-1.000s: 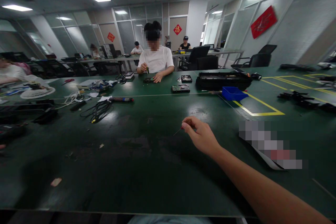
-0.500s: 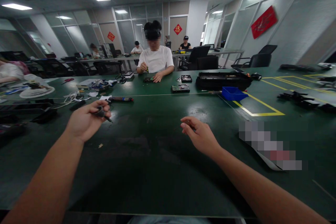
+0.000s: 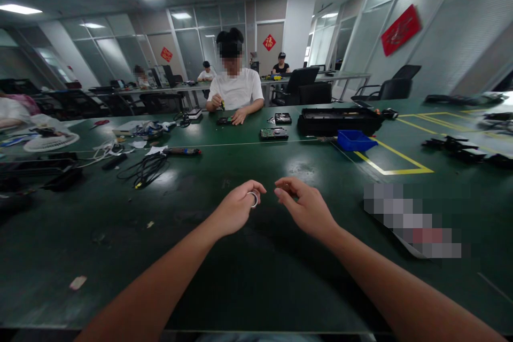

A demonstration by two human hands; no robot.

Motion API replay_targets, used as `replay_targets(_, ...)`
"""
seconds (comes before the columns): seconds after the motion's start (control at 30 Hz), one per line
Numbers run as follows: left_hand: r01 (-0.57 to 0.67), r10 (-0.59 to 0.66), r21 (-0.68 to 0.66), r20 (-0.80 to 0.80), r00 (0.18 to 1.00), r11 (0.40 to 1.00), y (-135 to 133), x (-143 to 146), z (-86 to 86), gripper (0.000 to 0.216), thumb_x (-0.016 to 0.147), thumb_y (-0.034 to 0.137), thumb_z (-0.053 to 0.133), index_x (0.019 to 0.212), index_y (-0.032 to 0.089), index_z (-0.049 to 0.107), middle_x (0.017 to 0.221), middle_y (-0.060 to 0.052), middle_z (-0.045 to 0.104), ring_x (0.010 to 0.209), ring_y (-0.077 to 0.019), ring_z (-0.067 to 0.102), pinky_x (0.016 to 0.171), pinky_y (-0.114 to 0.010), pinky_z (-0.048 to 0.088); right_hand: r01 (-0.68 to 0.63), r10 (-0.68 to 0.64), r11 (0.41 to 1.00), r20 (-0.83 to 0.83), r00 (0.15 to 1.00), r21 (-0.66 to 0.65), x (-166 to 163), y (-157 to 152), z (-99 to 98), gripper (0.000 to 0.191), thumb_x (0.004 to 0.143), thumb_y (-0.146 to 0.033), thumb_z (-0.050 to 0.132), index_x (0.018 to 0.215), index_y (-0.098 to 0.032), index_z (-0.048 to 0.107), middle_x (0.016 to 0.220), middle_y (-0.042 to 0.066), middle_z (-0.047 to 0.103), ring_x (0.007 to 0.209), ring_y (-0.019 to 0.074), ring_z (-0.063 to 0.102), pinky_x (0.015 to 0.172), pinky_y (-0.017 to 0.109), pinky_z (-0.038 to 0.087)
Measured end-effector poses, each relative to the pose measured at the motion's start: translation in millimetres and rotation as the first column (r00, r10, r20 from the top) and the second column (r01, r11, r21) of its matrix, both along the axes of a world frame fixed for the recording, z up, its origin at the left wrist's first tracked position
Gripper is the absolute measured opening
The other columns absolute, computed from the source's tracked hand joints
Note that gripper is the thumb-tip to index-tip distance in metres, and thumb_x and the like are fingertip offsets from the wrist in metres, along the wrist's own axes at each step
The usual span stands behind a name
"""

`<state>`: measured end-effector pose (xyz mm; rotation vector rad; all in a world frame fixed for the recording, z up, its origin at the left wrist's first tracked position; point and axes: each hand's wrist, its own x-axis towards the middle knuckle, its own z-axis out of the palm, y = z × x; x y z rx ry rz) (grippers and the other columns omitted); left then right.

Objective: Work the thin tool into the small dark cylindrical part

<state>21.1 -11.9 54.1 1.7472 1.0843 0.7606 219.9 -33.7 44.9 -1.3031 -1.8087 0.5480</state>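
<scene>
My left hand (image 3: 236, 207) is over the middle of the green table (image 3: 240, 288), fingers closed round a small round object with a silver rim and dark centre (image 3: 253, 200). Most of that object is hidden by the fingers. Just to its right, my right hand (image 3: 302, 204) is raised with curled fingers, thumb and fingertips drawn together. Something tiny seems to glint between them, too small to name. A short gap separates the two hands.
Black cables (image 3: 146, 168) and a dark screwdriver-like tool (image 3: 182, 152) lie at the left. Ahead are a hard drive (image 3: 274, 133), a long black housing (image 3: 340, 121) and a blue tray (image 3: 355, 140). A person in white (image 3: 235, 88) works opposite. A blurred packet (image 3: 409, 219) lies right.
My left hand has moved right, from beside the cables to near my right hand, keeping the round object. A dark pointed tip seen on it before is now hidden. My right hand has barely moved.
</scene>
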Motion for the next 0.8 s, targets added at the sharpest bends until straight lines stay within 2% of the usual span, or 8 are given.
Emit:
replay_targets(0.07, -0.006, 0.02, 0.105, -0.131, 0.991, 0.994, 5.0, -5.8, -11.2, 0.032, 0.084, 0.019, 0.035, 0.102, 0.02, 0.061, 0.086, -0.002, 0.059, 0.082, -0.0178, 0.054, 0.076, -0.03, 0.04, 0.011, -0.011, 1.0, 0.012, 1.0, -0.003, 0.1, 0.0, 0.4, 0.02, 0.092, -0.037, 0.057, 0.102, -0.022, 0.065, 0.082, 0.003, 0.072, 0.074, 0.019, 0.067, 0.068, 0.033, 0.049)
replay_targets(0.13, 0.009, 0.024, 0.143, -0.23, 0.973, 0.99, 8.5, -14.6, -20.6, 0.033, 0.086, 0.019, 0.036, 0.107, 0.022, 0.062, 0.095, -0.003, 0.061, 0.09, -0.0194, 0.056, 0.082, -0.032, 0.041, 0.008, -0.008, 1.0, 0.024, 1.0, -0.003, 0.0, 0.1, 0.2, 0.02, 0.091, -0.04, 0.059, 0.096, -0.022, 0.067, 0.08, 0.002, 0.071, 0.072, 0.0185, 0.066, 0.066, 0.032, 0.048)
replay_targets(0.23, 0.044, 0.009, 0.162, -0.314, 0.949, 0.986, 8.2, -25.1, -30.8, 0.044, 0.079, 0.018, 0.052, 0.123, 0.025, 0.056, 0.119, -0.005, 0.058, 0.11, -0.0235, 0.054, 0.095, -0.036, 0.042, 0.007, -0.007, 1.0, 0.034, 0.999, -0.007, 0.0, -0.2, -0.7, 0.023, 0.09, -0.044, 0.061, 0.089, -0.022, 0.067, 0.074, 0.001, 0.068, 0.067, 0.0176, 0.064, 0.062, 0.031, 0.046)
replay_targets(0.33, 0.003, 0.053, 0.188, -0.294, 0.954, 0.982, 5.0, -26.7, -36.8, 0.056, 0.079, 0.011, 0.052, 0.132, 0.026, 0.048, 0.127, -0.007, 0.055, 0.115, -0.0238, 0.053, 0.099, -0.037, 0.042, 0.021, -0.021, 1.0, 0.0, 1.0, -0.006, 0.7, -1.2, -1.5, 0.024, 0.089, -0.045, 0.061, 0.087, -0.022, 0.067, 0.072, 0.001, 0.068, 0.066, 0.0175, 0.063, 0.061, 0.031, 0.046)
replay_targets(0.47, -0.104, 0.148, 0.192, -0.23, 0.962, 0.976, 5.9, -22.5, -39.8, 0.036, 0.085, 0.014, 0.055, 0.12, 0.024, 0.055, 0.116, -0.005, 0.061, 0.105, -0.0225, 0.058, 0.093, -0.037, 0.046, 0.024, -0.024, 1.0, -0.105, 0.994, -0.007, 2.1, -1.4, -2.7, 0.022, 0.09, -0.043, 0.059, 0.088, -0.021, 0.067, 0.076, 0.003, 0.069, 0.069, 0.0184, 0.065, 0.065, 0.032, 0.049)
replay_targets(0.63, -0.062, 0.108, 0.245, -0.178, 0.978, 0.967, 11.2, -21.1, -39.3, 0.03, 0.081, 0.009, 0.063, 0.107, 0.025, 0.065, 0.114, -0.001, 0.064, 0.108, -0.0199, 0.059, 0.097, -0.034, 0.045, 0.023, -0.021, 1.0, -0.315, 0.949, 0.006, 3.3, 0.5, -3.2, 0.024, 0.09, -0.042, 0.06, 0.099, -0.02, 0.066, 0.084, 0.006, 0.073, 0.078, 0.0207, 0.07, 0.073, 0.036, 0.054)
replay_targets(0.8, -0.05, 0.095, 0.263, -0.161, 0.982, 0.963, 10.7, -18.3, -41.1, 0.035, 0.081, 0.011, 0.067, 0.113, 0.026, 0.066, 0.118, 0.0, 0.066, 0.112, -0.0197, 0.059, 0.102, -0.035, 0.043, -0.013, 0.012, 1.0, -0.357, 0.934, 0.0, 3.5, 1.4, -5.0, 0.024, 0.089, -0.041, 0.061, 0.101, -0.021, 0.067, 0.087, 0.006, 0.075, 0.082, 0.0215, 0.071, 0.075, 0.037, 0.056)
